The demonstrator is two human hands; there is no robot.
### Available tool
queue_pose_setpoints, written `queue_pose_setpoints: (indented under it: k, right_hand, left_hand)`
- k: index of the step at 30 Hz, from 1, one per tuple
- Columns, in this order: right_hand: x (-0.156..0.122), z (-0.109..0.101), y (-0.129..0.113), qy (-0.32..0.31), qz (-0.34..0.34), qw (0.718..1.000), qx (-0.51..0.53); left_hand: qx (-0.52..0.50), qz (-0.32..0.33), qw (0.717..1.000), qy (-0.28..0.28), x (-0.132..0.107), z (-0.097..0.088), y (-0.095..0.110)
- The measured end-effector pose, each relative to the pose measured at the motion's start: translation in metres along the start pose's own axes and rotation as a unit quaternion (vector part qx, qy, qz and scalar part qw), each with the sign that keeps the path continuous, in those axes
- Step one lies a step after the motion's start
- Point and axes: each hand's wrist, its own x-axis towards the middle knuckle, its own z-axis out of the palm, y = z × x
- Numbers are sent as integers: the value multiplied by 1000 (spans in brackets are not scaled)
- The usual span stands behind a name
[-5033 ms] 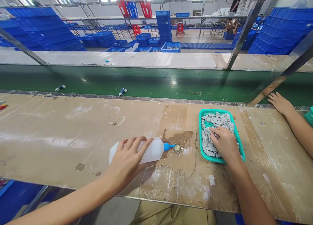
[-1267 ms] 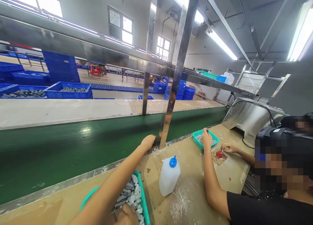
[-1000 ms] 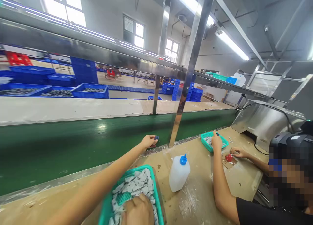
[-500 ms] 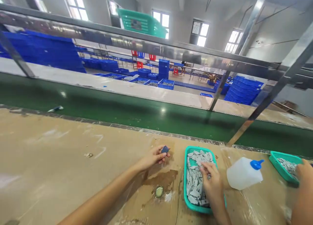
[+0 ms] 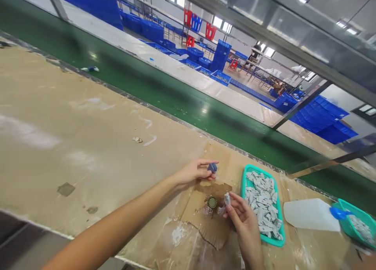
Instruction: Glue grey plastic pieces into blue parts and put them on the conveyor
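Observation:
Between the fingers of my left hand (image 5: 202,171) is a small dark blue block-like piece (image 5: 212,167), held just above the table. My right hand (image 5: 243,225) pinches a small light grey piece (image 5: 227,198) between thumb and fingers. Just left of that piece, a round bottle-cap-like disc (image 5: 212,202) with a dark rim lies on a torn sheet of cardboard (image 5: 202,223). To the right of my right hand stands a green plastic basket (image 5: 243,180) full of similar light grey pieces (image 5: 263,201).
A white plastic bottle (image 5: 311,214) with a blue cap lies right of the basket. Beyond it is a second green basket (image 5: 346,204) of grey pieces. A green conveyor belt (image 5: 176,107) runs behind the table, with metal posts (image 5: 302,105) beyond. Blue crates (image 5: 320,113) stand farther back.
My right hand has come out of the basket leftward with a light grey piece in its fingers. My left hand still holds the blue piece. The camera view has tilted and turned.

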Motion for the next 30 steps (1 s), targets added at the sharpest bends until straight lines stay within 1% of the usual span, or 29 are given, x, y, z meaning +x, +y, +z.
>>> queue_pose_setpoints:
  k: [3, 6, 9, 11, 15, 24, 30]
  right_hand:
    - [-7, 9, 15, 68, -13, 997, -44]
    - [-14, 16, 19, 75, -57, 988, -124]
    - [-17, 21, 19, 81, -107, 965, -226]
    - [-17, 23, 20, 90, -117, 952, -268]
    - [-17, 22, 22, 88, -119, 946, -289]
    - [-18, 22, 20, 74, -191, 919, -336]
    - [-16, 24, 19, 76, -251, 892, -368]
  left_hand:
    - [-23, -4, 1000, 10, -2, -3, 7]
    - [-23, -4, 1000, 13, -3, -6, 10]
    - [-30, 1, 999, 24, 0, -9, 9]
    - [-36, 10, 999, 30, 1, -11, 8]
    - [-37, 9, 999, 38, 3, -12, 7]
    - [-12, 7, 999, 33, 3, -11, 10]
    - [-4, 9, 999, 32, 2, -10, 9]
